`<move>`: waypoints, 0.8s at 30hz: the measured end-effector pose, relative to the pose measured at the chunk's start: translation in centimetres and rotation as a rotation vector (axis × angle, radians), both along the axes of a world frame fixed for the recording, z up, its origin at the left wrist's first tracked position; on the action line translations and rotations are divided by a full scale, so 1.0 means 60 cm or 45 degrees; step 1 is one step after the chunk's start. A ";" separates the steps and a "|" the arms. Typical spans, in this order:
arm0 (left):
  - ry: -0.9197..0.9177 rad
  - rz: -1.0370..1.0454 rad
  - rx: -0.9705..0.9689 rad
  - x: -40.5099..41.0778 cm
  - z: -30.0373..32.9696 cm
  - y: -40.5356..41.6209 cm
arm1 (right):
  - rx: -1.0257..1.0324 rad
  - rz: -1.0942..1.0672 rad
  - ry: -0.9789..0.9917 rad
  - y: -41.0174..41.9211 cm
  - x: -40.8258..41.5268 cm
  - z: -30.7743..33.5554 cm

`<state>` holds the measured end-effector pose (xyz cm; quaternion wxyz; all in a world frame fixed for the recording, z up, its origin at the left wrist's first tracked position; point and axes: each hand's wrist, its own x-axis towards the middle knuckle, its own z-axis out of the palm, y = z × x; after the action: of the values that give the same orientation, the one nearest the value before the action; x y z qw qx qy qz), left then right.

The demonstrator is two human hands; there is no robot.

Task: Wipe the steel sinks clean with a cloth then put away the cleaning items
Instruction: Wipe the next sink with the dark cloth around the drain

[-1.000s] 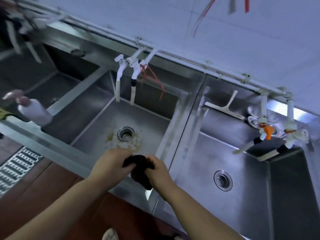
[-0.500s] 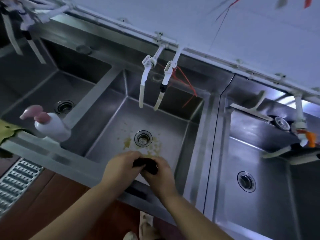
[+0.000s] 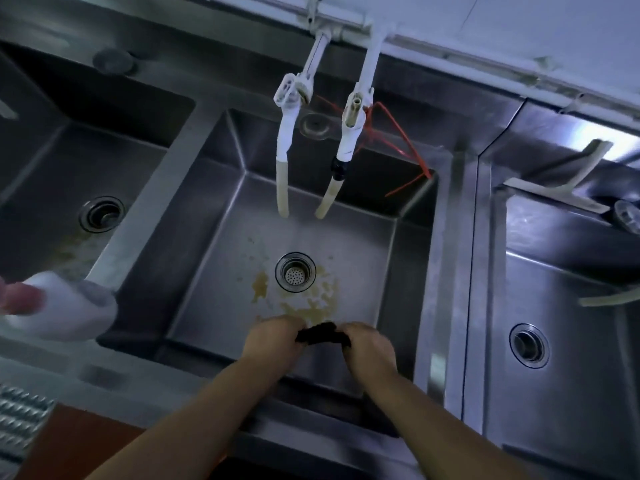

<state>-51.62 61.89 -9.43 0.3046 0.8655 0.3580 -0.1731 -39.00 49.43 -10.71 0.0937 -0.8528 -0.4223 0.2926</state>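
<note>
A dark cloth (image 3: 322, 333) is stretched between both hands over the near part of the middle steel sink (image 3: 207, 244). My left hand (image 3: 272, 337) grips its left end and my right hand (image 3: 369, 346) grips its right end. Brownish stains (image 3: 311, 306) lie on the sink floor around the drain (image 3: 295, 271), just beyond the cloth. A white pump bottle with a pink top (image 3: 59, 306) stands on the front rim at the left.
Two white taps with beige hoses (image 3: 311, 161) hang over the middle sink, with red cord beside them. A left sink (image 3: 41, 174) and a right sink (image 3: 571, 306) flank it. A white squeegee (image 3: 561, 192) lies behind the right sink. A floor grate (image 3: 20, 420) is at lower left.
The view has swung left and closer, centring the middle sink. Both hands have moved forward over the basin and pulled apart, stretching the bunched cloth between them.
</note>
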 end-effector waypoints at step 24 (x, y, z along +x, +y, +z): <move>0.281 -0.423 -0.046 0.021 -0.204 0.121 | -0.561 -0.094 -0.102 0.023 0.003 -0.202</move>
<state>-50.35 69.16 -21.69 0.2462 0.8829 0.2384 -0.3211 -38.80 50.79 -22.83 -0.1009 -0.8786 -0.3200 0.3399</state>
